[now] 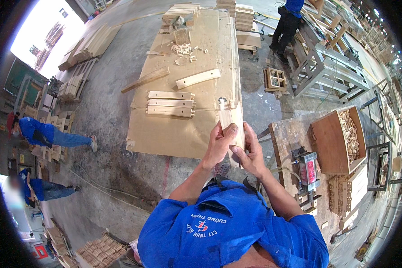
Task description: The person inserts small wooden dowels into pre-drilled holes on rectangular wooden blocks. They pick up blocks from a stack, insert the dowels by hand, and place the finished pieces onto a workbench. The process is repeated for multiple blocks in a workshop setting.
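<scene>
Just past the near right corner of the cardboard-covered table [174,134], my left hand [219,144] and my right hand [251,154] are closed round a pale wooden slat [226,117]. The slat points away from me, and its near part is partly covered by my fingers. A small dark-and-white item [222,102] shows at its far end; I cannot make out what it is. To the left, several short slats with end dowels [169,109] lie side by side on the cardboard. Beyond them rests a slat with two dark holes [198,78].
Loose dowels [192,54] are scattered further up the table near a wooden block [182,36]. A longer stick [145,79] overhangs the left edge. At right, a box of dowels [350,134] and a red-windowed device [308,169] stand on a bench. Co-workers [42,132] stand around.
</scene>
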The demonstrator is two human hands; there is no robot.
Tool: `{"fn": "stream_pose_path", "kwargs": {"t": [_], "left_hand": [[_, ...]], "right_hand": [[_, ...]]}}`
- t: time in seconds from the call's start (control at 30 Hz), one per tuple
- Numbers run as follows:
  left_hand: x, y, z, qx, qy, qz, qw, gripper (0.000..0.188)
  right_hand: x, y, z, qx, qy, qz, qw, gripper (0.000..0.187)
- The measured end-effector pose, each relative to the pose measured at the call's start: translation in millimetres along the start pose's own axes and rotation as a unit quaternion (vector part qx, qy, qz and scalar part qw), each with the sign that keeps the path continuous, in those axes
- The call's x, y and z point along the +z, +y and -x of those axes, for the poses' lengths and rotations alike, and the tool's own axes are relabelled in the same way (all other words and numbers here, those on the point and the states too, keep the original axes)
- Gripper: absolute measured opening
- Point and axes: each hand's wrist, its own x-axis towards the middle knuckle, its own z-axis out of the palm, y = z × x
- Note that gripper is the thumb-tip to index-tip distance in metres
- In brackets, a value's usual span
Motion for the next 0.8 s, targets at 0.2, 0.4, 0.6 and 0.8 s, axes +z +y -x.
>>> {"fn": "stream_pose_path", "kwargs": {"t": [0.2, 0.4, 0.6, 0.8], "left_hand": [[0, 2, -2, 0.010, 0.006, -0.002, 1.000, 0.042], [-7, 0, -8, 0.036, -0.013, 0.014, 0.999, 0.045], [-6, 0, -10, 0.003, -0.060, 0.053, 0.997, 0.049], [0, 1, -10, 0.007, -0.080, 0.086, 0.993, 0.053]], "right_hand": [[-9, -24, -2, 0.045, 0.023, 0.036, 0.998, 0.090], [-17, -34, -3, 0.082, 0.036, -0.061, 0.994, 0.074], [-17, -37, -5, 0.049, 0.097, -0.097, 0.989, 0.049], [-23, -47, -5, 0.095, 0.089, -0.040, 0.991, 0.042]]}}
